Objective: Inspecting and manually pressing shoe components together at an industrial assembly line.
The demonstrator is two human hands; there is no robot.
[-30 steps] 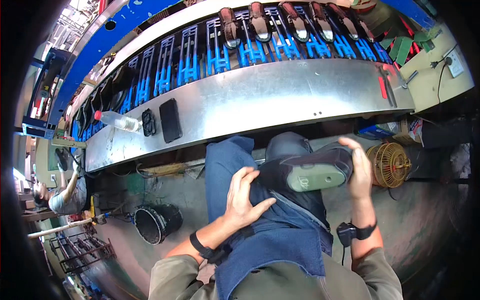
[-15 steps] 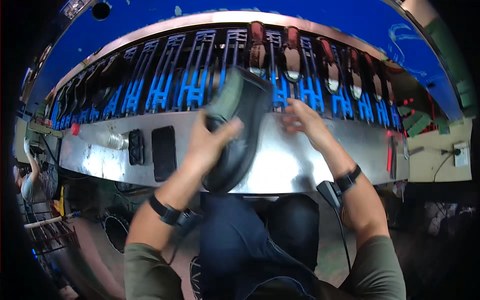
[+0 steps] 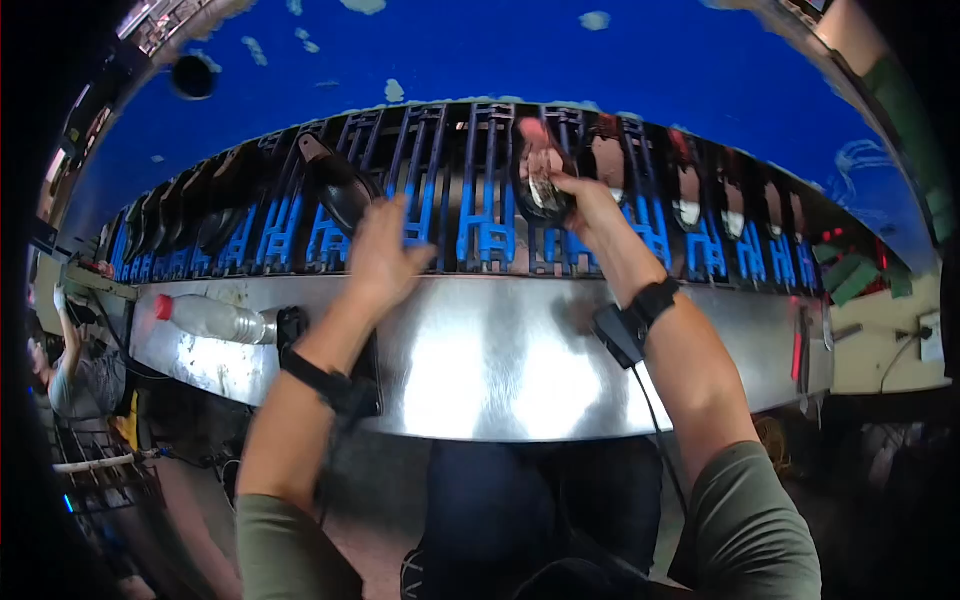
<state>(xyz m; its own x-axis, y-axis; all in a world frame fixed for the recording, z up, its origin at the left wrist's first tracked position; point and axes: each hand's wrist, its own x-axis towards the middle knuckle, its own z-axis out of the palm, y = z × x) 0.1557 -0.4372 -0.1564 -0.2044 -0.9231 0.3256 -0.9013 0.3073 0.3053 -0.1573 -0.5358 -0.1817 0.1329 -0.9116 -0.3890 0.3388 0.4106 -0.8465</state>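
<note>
A dark shoe (image 3: 340,190) lies tilted on the blue metal rack (image 3: 487,235) across the table's far side. My left hand (image 3: 385,255) is at the near end of that shoe, fingers stretched and thumb apart; whether the fingertips touch it is hard to tell. To the right, my right hand (image 3: 592,208) grips the near right side of another dark shoe (image 3: 543,175) with a pinkish, shiny upward face. Its thumb lies over the shoe, while the other fingers are mostly hidden.
More shoes (image 3: 608,165) stand in the rack on the right, and several dark ones (image 3: 215,210) on the left. A clear bottle with a red cap (image 3: 215,318) lies on the metal table (image 3: 480,350). Behind the rack rises a blue panel (image 3: 480,60). A person (image 3: 80,360) is at far left.
The black shoe from my left hand now lies on the rack, and that hand has opened. My right hand has moved forward and taken hold of a shoe on the rack. The view has shifted.
</note>
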